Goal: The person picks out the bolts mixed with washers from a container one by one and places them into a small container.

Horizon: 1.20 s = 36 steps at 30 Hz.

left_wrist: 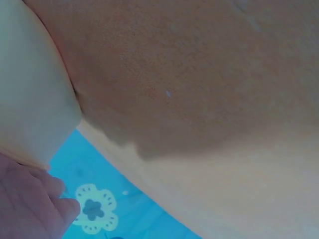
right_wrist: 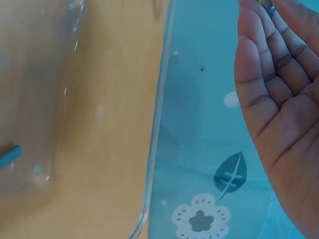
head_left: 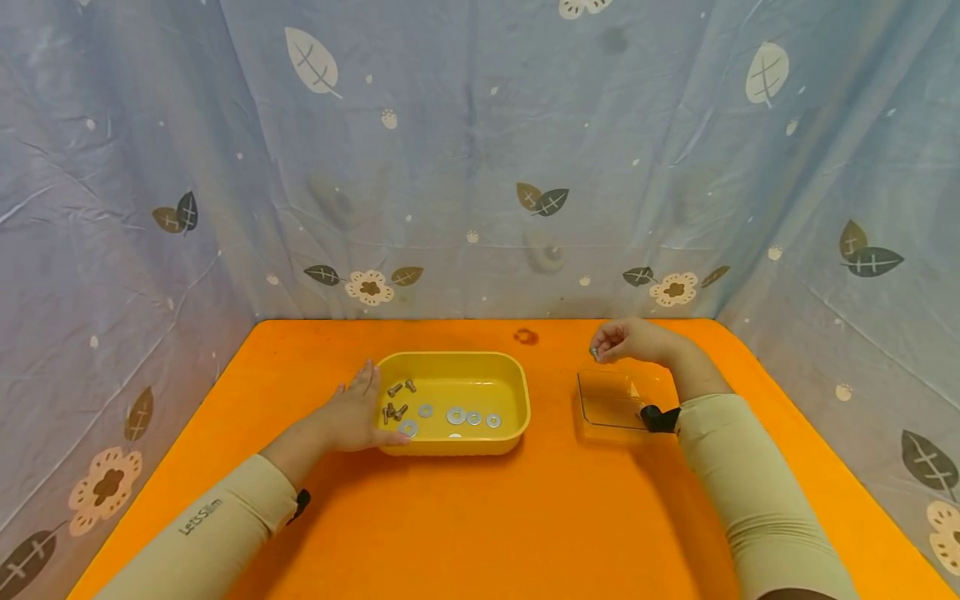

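Note:
A yellow tray [head_left: 450,447] holds several small bolts [head_left: 396,410] at its left end and several flat washers [head_left: 456,415] along its front. My left hand [head_left: 348,419] rests against the tray's left end, fingers extended along the side and thumb on the front rim. To the right, my right hand [head_left: 628,342] pinches a small metal piece [right_wrist: 266,5] between thumb and fingertips; its kind cannot be told. That hand is above the back edge of a clear plastic box [head_left: 609,400]. Bare skin fills most of the left wrist view, and the tray is out of it.
An orange table [head_left: 465,525] lies under both containers, with a small dark ring-shaped mark [head_left: 527,337] behind the tray. A blue patterned curtain [head_left: 465,167] encloses the table at the back and sides. Black bands circle both wrists.

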Each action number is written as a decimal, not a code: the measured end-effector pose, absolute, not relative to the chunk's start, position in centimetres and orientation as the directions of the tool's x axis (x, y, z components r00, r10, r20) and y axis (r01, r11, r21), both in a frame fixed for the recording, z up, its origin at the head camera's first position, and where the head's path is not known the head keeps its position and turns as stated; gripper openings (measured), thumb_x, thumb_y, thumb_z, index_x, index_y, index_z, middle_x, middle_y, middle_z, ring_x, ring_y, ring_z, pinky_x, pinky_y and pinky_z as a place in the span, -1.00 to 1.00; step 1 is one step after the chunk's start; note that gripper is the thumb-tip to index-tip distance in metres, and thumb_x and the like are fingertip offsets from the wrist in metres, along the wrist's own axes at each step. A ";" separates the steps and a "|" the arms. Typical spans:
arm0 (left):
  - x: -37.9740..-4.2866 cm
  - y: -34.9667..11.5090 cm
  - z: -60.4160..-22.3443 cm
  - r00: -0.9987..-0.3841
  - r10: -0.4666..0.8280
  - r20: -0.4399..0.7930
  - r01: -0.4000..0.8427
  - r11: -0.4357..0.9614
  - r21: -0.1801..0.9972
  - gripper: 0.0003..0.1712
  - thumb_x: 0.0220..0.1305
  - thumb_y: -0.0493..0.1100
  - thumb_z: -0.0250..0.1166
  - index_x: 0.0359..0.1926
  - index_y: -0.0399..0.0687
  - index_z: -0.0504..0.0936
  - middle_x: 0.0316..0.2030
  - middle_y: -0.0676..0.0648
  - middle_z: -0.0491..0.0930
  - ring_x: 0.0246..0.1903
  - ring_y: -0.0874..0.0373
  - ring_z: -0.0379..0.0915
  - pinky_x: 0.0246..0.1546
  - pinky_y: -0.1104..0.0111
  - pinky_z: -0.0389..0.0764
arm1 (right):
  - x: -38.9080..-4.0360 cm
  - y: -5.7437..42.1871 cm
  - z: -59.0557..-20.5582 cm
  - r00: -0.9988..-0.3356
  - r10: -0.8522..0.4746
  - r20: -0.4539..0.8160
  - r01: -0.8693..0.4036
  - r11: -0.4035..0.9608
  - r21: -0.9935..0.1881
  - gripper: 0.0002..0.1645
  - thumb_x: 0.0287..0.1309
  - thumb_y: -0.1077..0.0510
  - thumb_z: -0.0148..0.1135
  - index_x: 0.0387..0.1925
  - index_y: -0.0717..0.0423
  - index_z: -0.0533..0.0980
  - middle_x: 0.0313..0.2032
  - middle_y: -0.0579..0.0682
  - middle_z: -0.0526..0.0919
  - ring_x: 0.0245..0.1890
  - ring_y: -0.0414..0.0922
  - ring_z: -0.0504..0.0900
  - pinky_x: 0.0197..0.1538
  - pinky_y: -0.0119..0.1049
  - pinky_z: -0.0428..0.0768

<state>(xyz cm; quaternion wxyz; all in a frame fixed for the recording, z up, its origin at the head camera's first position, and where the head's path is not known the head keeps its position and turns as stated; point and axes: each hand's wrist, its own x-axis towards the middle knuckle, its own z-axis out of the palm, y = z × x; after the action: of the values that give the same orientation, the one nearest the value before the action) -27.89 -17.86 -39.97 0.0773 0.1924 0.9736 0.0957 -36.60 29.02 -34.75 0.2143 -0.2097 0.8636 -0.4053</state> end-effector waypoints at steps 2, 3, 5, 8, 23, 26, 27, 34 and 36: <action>-27.9 -17.9 -40.0 -0.914 0.390 -0.114 0.359 0.907 0.221 0.50 -0.21 0.61 0.09 0.34 -0.49 -0.25 0.35 -0.42 -0.38 0.35 -0.24 -0.36 0.24 -0.16 -0.12 | -36.7 29.3 -34.9 -0.818 -0.527 -0.230 -0.166 0.600 -0.783 -0.68 0.14 0.21 0.19 -0.13 0.38 0.45 -0.29 0.15 0.58 -0.24 0.02 0.54 -0.05 -0.17 0.49; -27.8 -17.9 -39.9 -0.914 0.390 -0.114 0.359 0.906 0.223 0.49 -0.20 0.60 0.10 0.34 -0.49 -0.25 0.35 -0.42 -0.38 0.35 -0.24 -0.36 0.24 -0.16 -0.12 | -36.7 29.5 -35.0 -0.813 -0.530 -0.241 -0.163 0.604 -0.780 -0.67 0.14 0.20 0.19 -0.13 0.37 0.45 -0.30 0.12 0.57 -0.22 0.06 0.52 -0.03 -0.14 0.48; -27.8 -17.8 -39.9 -0.913 0.392 -0.115 0.359 0.905 0.228 0.48 -0.19 0.59 0.12 0.34 -0.50 -0.24 0.35 -0.42 -0.38 0.35 -0.25 -0.36 0.23 -0.16 -0.12 | -36.7 29.7 -35.1 -0.804 -0.532 -0.266 -0.149 0.613 -0.776 -0.68 0.14 0.18 0.20 -0.14 0.34 0.46 -0.30 0.10 0.56 -0.20 0.12 0.49 0.01 -0.07 0.44; -27.7 -17.8 -39.8 -0.912 0.393 -0.117 0.360 0.904 0.232 0.47 -0.18 0.57 0.13 0.34 -0.50 -0.24 0.35 -0.42 -0.38 0.35 -0.25 -0.36 0.23 -0.16 -0.12 | -36.8 29.9 -35.3 -0.790 -0.537 -0.297 -0.123 0.613 -0.781 -0.68 0.12 0.18 0.22 -0.15 0.33 0.47 -0.30 0.10 0.56 -0.17 0.19 0.45 0.05 0.04 0.38; -27.8 -17.8 -39.8 -0.913 0.389 -0.121 0.358 0.908 0.216 0.48 -0.19 0.59 0.10 0.34 -0.50 -0.24 0.35 -0.41 -0.38 0.35 -0.24 -0.35 0.24 -0.14 -0.12 | -37.1 30.0 -36.5 -0.750 -0.574 -0.328 -0.107 0.595 -0.797 -0.69 0.07 0.27 0.24 -0.18 0.42 0.46 -0.34 0.07 0.56 -0.28 0.02 0.49 -0.02 -0.15 0.45; -27.8 -17.8 -39.8 -0.913 0.390 -0.121 0.359 0.908 0.217 0.48 -0.19 0.59 0.10 0.34 -0.50 -0.24 0.35 -0.42 -0.38 0.35 -0.24 -0.35 0.24 -0.15 -0.13 | -37.1 29.9 -36.7 -0.744 -0.584 -0.325 -0.108 0.586 -0.803 -0.64 0.07 0.28 0.23 -0.15 0.48 0.44 -0.35 0.04 0.56 -0.31 -0.07 0.50 -0.10 -0.28 0.48; -27.8 -17.8 -39.8 -0.913 0.390 -0.121 0.360 0.908 0.216 0.49 -0.19 0.59 0.10 0.34 -0.50 -0.24 0.35 -0.42 -0.37 0.35 -0.25 -0.35 0.24 -0.15 -0.13 | -37.1 29.9 -36.7 -0.743 -0.584 -0.327 -0.105 0.584 -0.805 -0.62 0.07 0.29 0.23 -0.13 0.51 0.42 -0.35 0.03 0.56 -0.32 -0.11 0.49 -0.10 -0.28 0.48; -27.8 -17.8 -39.8 -0.911 0.394 -0.121 0.364 0.907 0.213 0.49 -0.20 0.61 0.09 0.34 -0.49 -0.24 0.35 -0.43 -0.37 0.35 -0.24 -0.35 0.23 -0.16 -0.13 | -37.1 30.0 -36.6 -0.760 -0.536 -0.368 -0.068 0.628 -0.775 -0.63 0.08 0.22 0.24 -0.13 0.41 0.45 -0.29 0.09 0.59 -0.26 -0.06 0.50 -0.05 -0.21 0.45; -27.8 -17.9 -39.8 -0.911 0.393 -0.122 0.363 0.907 0.213 0.49 -0.20 0.61 0.09 0.34 -0.49 -0.25 0.35 -0.42 -0.38 0.35 -0.24 -0.36 0.24 -0.16 -0.13 | -37.2 30.1 -36.4 -0.762 -0.532 -0.369 -0.076 0.639 -0.765 -0.63 0.10 0.20 0.22 -0.12 0.40 0.44 -0.25 0.11 0.58 -0.21 0.01 0.49 -0.01 -0.15 0.44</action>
<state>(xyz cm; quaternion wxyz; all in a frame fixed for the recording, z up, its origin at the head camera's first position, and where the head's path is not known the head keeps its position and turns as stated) -27.85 -17.86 -39.79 0.0814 0.1944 0.9731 0.0932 -37.15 30.09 -36.41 0.2954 -0.1777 0.8558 -0.3857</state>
